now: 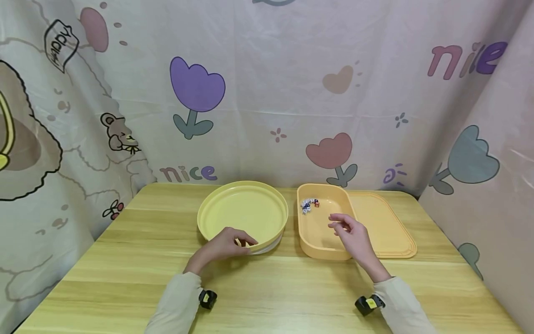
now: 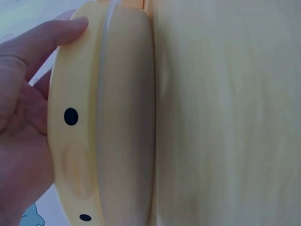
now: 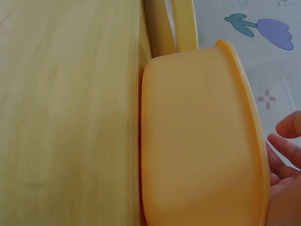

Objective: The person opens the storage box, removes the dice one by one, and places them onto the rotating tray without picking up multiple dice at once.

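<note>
A round yellow container with a shallow, raised-edge lid (image 1: 242, 211) stands left of centre. My left hand (image 1: 227, 243) grips the lid's near edge, thumb against the outer side and fingers over the rim. In the left wrist view that side carries black dots and an oval bump, above a pale seam and the base (image 2: 127, 117). To the right is a rectangular orange box (image 1: 325, 253), with several small dice (image 1: 306, 206), white, blue and red, in its far left corner. Over the box's right side hovers my right hand (image 1: 353, 235), fingers loosely bent and holding nothing.
A flat orange lid (image 1: 377, 225) lies on the wooden table (image 1: 271, 292), right of the box and partly behind it. Behind the table's far edge hangs a printed curtain (image 1: 267, 93), which also runs along both sides.
</note>
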The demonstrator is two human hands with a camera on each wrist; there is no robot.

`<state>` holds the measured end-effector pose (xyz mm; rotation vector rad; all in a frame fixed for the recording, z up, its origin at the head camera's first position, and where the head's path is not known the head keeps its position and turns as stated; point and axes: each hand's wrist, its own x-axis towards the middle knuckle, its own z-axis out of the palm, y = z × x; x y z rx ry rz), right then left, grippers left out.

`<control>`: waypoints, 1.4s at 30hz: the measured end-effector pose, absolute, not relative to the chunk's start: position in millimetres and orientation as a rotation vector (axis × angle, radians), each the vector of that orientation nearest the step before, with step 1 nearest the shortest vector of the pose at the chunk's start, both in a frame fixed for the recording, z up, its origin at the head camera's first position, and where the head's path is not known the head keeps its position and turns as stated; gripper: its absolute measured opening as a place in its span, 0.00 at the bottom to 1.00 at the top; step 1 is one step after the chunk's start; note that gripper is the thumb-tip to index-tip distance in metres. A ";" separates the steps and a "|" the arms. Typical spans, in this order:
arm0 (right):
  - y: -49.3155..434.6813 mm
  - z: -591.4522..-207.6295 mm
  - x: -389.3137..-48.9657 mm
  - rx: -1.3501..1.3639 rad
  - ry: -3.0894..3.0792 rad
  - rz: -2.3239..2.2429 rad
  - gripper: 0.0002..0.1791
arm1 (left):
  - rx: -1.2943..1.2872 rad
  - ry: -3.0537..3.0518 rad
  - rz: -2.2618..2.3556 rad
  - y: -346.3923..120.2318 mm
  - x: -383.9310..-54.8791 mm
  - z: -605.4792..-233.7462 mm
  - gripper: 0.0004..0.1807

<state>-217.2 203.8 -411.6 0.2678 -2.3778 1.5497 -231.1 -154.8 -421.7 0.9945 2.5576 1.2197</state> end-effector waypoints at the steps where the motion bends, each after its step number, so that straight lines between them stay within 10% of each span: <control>1: 204.1 -411.3 -217.4 0.275 -2.375 1.546 0.13 | 1.002 2.559 1.217 -154.5 -231.3 -421.0 0.10; 17: 213.0 -393.7 -226.5 0.374 -2.574 1.364 0.13 | 1.005 2.560 1.203 -152.9 -229.1 -423.1 0.10; 29: 202.2 -335.0 -286.0 0.604 -2.745 1.225 0.15 | 0.991 2.574 1.197 -153.3 -227.7 -421.5 0.10; 42: 196.3 -364.2 -344.8 0.351 -2.813 1.365 0.17 | 0.972 2.559 1.209 -154.6 -226.5 -420.7 0.11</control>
